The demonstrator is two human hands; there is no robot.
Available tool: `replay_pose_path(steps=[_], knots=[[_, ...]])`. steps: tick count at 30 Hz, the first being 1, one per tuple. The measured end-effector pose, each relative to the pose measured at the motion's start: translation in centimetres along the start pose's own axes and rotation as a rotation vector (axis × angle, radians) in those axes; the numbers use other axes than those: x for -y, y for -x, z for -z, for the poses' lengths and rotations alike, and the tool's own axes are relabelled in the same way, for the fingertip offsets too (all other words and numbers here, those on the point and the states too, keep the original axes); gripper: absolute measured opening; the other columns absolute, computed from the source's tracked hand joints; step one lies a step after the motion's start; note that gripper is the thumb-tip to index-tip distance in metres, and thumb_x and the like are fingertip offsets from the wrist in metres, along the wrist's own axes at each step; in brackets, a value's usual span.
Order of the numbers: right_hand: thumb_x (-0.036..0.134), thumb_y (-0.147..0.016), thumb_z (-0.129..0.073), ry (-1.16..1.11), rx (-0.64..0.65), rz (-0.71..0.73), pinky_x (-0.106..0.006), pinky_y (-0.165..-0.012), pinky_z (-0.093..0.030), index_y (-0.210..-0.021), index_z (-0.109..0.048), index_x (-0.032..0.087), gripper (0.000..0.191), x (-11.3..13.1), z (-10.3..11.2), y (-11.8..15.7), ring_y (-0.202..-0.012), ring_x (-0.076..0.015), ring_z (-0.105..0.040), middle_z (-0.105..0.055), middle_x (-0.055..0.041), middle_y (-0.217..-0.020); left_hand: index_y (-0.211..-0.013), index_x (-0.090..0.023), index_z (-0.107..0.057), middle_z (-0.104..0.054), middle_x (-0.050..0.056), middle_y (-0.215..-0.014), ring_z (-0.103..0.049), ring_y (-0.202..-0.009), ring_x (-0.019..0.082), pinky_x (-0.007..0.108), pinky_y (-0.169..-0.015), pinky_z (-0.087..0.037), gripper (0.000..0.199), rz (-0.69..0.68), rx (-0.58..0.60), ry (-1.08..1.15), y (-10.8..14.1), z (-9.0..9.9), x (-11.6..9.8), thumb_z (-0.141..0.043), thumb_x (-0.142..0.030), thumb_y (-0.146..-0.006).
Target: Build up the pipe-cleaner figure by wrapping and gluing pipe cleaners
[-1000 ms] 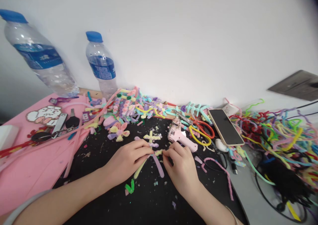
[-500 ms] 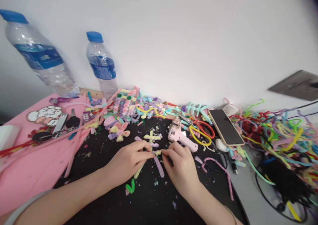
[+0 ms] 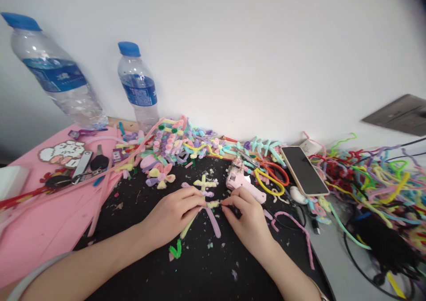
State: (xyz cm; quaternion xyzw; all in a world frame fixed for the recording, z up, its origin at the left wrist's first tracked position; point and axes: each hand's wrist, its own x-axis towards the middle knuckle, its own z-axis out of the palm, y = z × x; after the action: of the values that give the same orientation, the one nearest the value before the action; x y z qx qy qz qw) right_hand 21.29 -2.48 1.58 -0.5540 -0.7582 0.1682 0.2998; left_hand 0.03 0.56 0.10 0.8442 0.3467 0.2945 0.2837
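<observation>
A yellow and purple pipe-cleaner piece (image 3: 204, 185), with a long stem and short twisted crossbars, lies on the black work surface. My left hand (image 3: 181, 210) pinches it near the middle, covering part of the stem. At the right end of its lowest yellow crossbar (image 3: 213, 204) is my right hand (image 3: 244, 210), thumb and forefinger closed at the tip. From under the left fingers a purple strip (image 3: 213, 223) and a yellow stem end (image 3: 187, 230) stick out toward me. A bent green pipe-cleaner bit (image 3: 175, 249) lies nearer.
A pink glue gun (image 3: 244, 185) and scissors with red and yellow handles (image 3: 270, 183) lie beyond my right hand. Farther right are a phone (image 3: 304, 170) and tangled pipe cleaners (image 3: 376, 172). Finished pipe-cleaner flowers (image 3: 161, 175) and two water bottles (image 3: 138, 86) stand at the back left.
My right hand has shifted slightly to the right, along the yellow crossbar to its end. The left hand keeps its pinch on the piece.
</observation>
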Motion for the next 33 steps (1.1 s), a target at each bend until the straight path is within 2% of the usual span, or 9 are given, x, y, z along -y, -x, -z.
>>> replay_pose_path(steps=[5, 18, 33], knots=[[0.008, -0.081, -0.058, -0.022, -0.002, -0.008, -0.029, -0.066, -0.044, -0.075, -0.063, 0.018, 0.013, 0.17, -0.29, 0.15, -0.072, -0.0169, -0.054, -0.055, -0.0028, -0.077, -0.093, -0.019, -0.064, -0.064, 0.002, -0.094, -0.060, -0.088, 0.015, 0.026, -0.081, -0.048, 0.017, 0.023, 0.005, 0.007, -0.03, 0.01, -0.06, -0.050, -0.011, -0.089], [0.009, -0.084, -0.054, 0.076, -0.017, 0.049, -0.028, -0.063, -0.042, -0.071, -0.059, 0.017, 0.017, 0.10, -0.90, 0.27, -0.070, -0.0157, -0.051, -0.052, -0.0022, -0.075, -0.099, -0.024, -0.070, -0.062, 0.004, -0.093, -0.059, -0.083, 0.014, 0.024, -0.072, -0.047, 0.030, -0.116, 0.040, -0.101, 0.08, 0.08, 0.26, -0.045, -0.010, -0.091], [0.008, -0.081, -0.055, 0.045, -0.051, -0.014, -0.027, -0.061, -0.043, -0.069, -0.057, 0.018, 0.016, 0.48, -1.00, 0.28, -0.067, -0.0152, -0.052, -0.053, -0.0012, -0.073, -0.096, -0.024, -0.070, -0.061, 0.004, -0.093, -0.058, -0.082, 0.014, 0.021, -0.068, -0.046, 0.029, -0.150, 0.069, -0.192, 0.08, 0.16, -0.21, -0.041, -0.024, -0.096]])
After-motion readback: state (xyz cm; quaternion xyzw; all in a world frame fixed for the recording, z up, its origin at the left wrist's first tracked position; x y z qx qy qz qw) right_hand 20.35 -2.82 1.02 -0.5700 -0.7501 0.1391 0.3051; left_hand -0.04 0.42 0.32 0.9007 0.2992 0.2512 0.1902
